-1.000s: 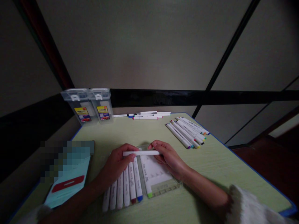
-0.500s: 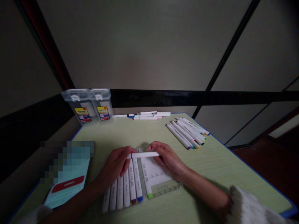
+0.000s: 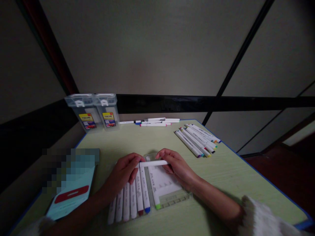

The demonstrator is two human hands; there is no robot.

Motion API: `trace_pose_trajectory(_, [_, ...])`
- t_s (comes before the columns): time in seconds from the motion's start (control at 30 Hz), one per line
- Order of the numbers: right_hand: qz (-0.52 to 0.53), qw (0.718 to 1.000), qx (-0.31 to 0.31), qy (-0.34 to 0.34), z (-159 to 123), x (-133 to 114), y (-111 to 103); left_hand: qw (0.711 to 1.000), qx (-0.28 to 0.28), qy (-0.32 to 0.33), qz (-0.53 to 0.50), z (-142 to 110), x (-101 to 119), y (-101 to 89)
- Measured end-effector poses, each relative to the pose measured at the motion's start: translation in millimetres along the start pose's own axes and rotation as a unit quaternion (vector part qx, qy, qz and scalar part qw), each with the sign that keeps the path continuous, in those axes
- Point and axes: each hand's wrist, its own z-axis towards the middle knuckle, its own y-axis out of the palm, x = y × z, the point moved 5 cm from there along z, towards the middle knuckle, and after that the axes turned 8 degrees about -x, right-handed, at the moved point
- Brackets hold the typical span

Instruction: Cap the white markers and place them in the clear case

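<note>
A white marker (image 3: 154,163) lies crosswise between my two hands. My left hand (image 3: 126,167) pinches its left end, and my right hand (image 3: 173,164) has its fingers closed around the right end. Below it, a clear plastic case (image 3: 176,198) lies flat on the table. Several white markers (image 3: 133,200) lie side by side in the case's left part, two with dark red and blue ends. A green-ended marker (image 3: 155,193) rests in the right part, beside a pale sheet. My left hand hides the upper ends of some markers.
Two clear lidded boxes (image 3: 105,113) with yellow labels stand at the back left. Loose markers (image 3: 157,122) lie along the back edge, and another group (image 3: 197,139) lies at the right. A tablet-like object with a lit, partly blurred screen (image 3: 73,183) is at the left.
My left hand has shifted slightly along the marker, its fingers now nearer the middle. My right hand and the markers on the table stay in place.
</note>
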Motion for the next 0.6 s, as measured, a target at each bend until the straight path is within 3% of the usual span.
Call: trace_pose_trajectory(0.6, [0.054,0.998,0.005,0.009,-0.3,2.5,-1.8,0.999,-0.007,-0.017,0.03,0.4,1.7,0.2])
